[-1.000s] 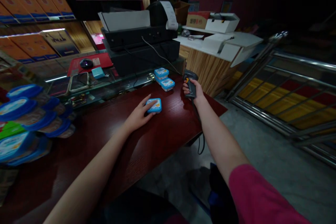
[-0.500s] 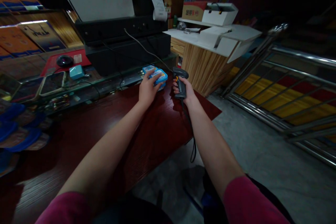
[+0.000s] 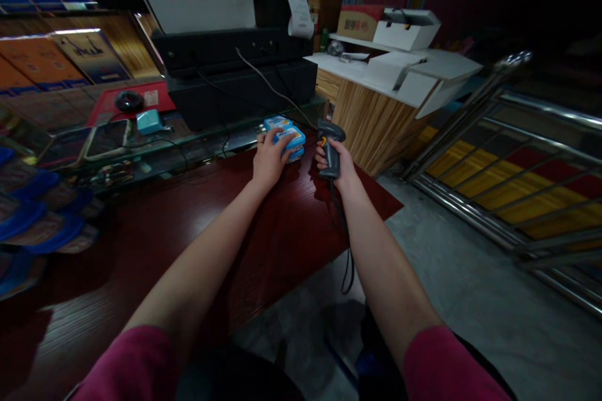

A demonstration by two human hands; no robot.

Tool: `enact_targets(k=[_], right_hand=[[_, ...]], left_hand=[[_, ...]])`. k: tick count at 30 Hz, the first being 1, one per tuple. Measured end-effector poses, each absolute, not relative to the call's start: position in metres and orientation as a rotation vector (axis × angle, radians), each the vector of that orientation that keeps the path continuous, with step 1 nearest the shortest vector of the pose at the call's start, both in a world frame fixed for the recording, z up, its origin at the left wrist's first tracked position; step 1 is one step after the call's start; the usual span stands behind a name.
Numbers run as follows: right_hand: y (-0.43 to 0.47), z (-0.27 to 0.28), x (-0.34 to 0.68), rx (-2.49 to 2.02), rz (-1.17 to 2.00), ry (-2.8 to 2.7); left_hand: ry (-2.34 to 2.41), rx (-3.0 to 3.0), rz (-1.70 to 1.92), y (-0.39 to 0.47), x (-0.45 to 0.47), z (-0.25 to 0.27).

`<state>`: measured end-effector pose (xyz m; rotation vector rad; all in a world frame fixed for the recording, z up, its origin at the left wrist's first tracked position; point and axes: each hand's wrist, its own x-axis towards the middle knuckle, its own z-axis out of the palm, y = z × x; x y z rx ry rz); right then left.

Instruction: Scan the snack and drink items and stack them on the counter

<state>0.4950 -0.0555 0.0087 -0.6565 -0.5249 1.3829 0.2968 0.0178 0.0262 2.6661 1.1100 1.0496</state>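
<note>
My right hand (image 3: 343, 163) is wrapped round the grip of a dark grey barcode scanner (image 3: 332, 149), held upright with its head pointing to the left. The scanner's cord (image 3: 348, 263) loops down past the counter edge. On the reddish-brown counter (image 3: 188, 219), at its far side, sit several small blue packs (image 3: 296, 135) with printed tops, close together and partly stacked. My left hand (image 3: 269, 163) grips them from the near left, its fingers bent over the top. Part of the packs is hidden under my fingers.
A black printer (image 3: 230, 44) with a curling paper receipt (image 3: 297, 6) stands behind the counter. Blue-lidded tubs (image 3: 37, 213) are stacked at the left. A mouse (image 3: 128, 101) lies on a red mat. A metal railing (image 3: 498, 156) runs along the right.
The view has shifted slightly, so the scene sits further right. Both hands keep their hold; the scanner stays beside the blue packs.
</note>
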Motion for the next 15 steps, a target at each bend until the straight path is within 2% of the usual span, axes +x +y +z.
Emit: enact_targets(k=[6, 10, 15], right_hand=[[-0.071, 0.02, 0.489, -0.674, 1.329, -0.551], [-0.09, 0.03, 0.475, -0.708, 1.316, -0.69], [-0.11, 0.042, 0.431, -0.889, 1.397, -0.919]], left_hand=[[1.1, 2.668, 1.127, 0.002, 0.252, 0.018], [0.993, 2.751, 1.045, -0.029, 0.157, 0.012], [1.19, 2.713, 1.007, -0.09, 0.018, 0.012]])
